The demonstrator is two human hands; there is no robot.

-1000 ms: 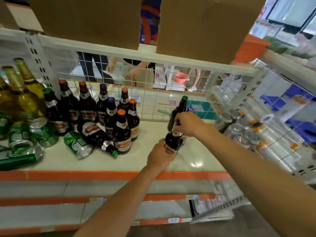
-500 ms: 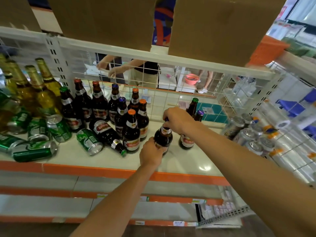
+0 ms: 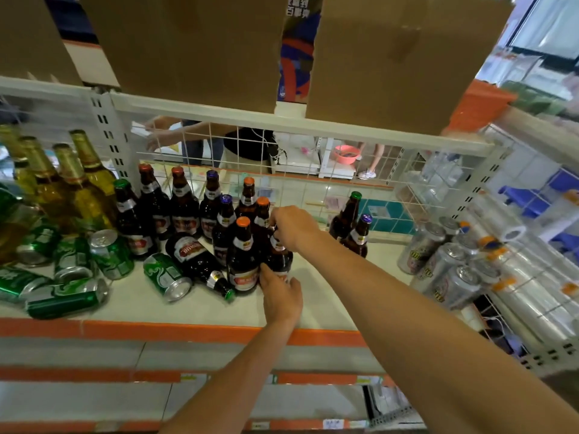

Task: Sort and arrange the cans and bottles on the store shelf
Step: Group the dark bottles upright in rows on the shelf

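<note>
A dark brown bottle [image 3: 280, 260] stands on the white shelf [image 3: 329, 296], pressed against the right side of a cluster of upright brown bottles [image 3: 213, 220]. My right hand [image 3: 293, 228] grips its neck from above, hiding the cap. My left hand [image 3: 280, 294] holds its base from the front. One brown bottle [image 3: 195, 258] lies on its side in front of the cluster, beside a toppled green can [image 3: 166, 277]. A green-capped bottle [image 3: 346, 216] and a purple-capped bottle [image 3: 357, 236] stand apart to the right.
Gold-topped yellow bottles [image 3: 78, 189] stand at the back left above several tumbled green cans [image 3: 67, 297]. Silver cans [image 3: 438, 264] lean at the right by a wire divider. A wire grid [image 3: 313, 170] backs the shelf; people stand beyond it. Cardboard boxes [image 3: 194, 48] sit overhead.
Both hands have carried the brown bottle leftward from the pair at the right to the edge of the upright cluster.
</note>
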